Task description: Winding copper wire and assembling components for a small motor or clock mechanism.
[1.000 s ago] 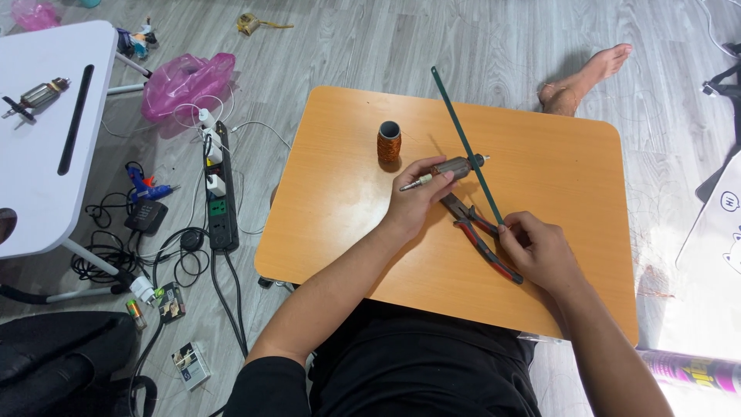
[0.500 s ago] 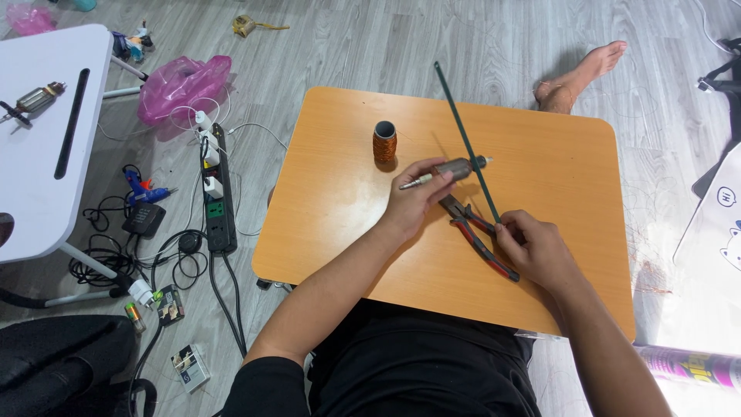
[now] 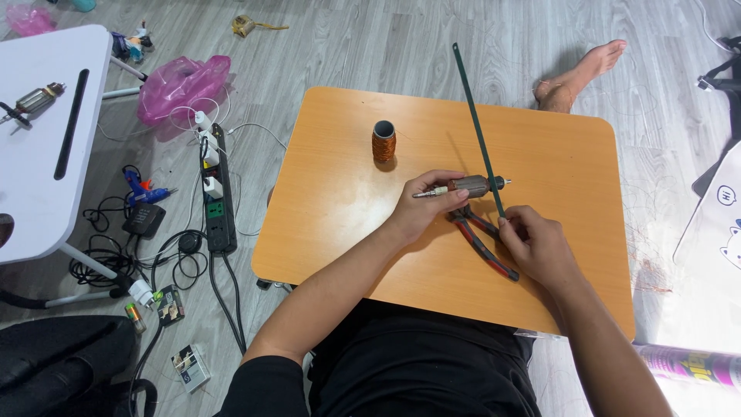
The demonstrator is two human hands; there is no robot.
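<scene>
The small grey-and-copper motor armature with a thin steel shaft (image 3: 467,186) lies near the middle of the orange wooden low table (image 3: 340,154), its long axis running roughly left to right across the person's front, the bare shaft end pointing toward the left. The left hand (image 3: 428,207) closes around it from the near side, fingers curled over the body and thumb beneath, so the armature is held just above or resting on the tabletop; which of the two cannot be told. Crossing its right end almost at a right angle is a long, thin dark-green metal blade (image 3: 475,116), which slants away from the person toward the far edge of the table. The right hand (image 3: 536,243) pinches the near end of that blade between fingertips and thumb, just beside the armature's right end, so both hands meet at the crossing, with the left one being the nearer to the armature itself. Under the right hand lie pliers with red-and-black handles (image 3: 486,245), touching the table and untouched by the fingers as far as can be seen. Farther off stands an upright spool of copper wire (image 3: 384,142), well apart to the left.
</scene>
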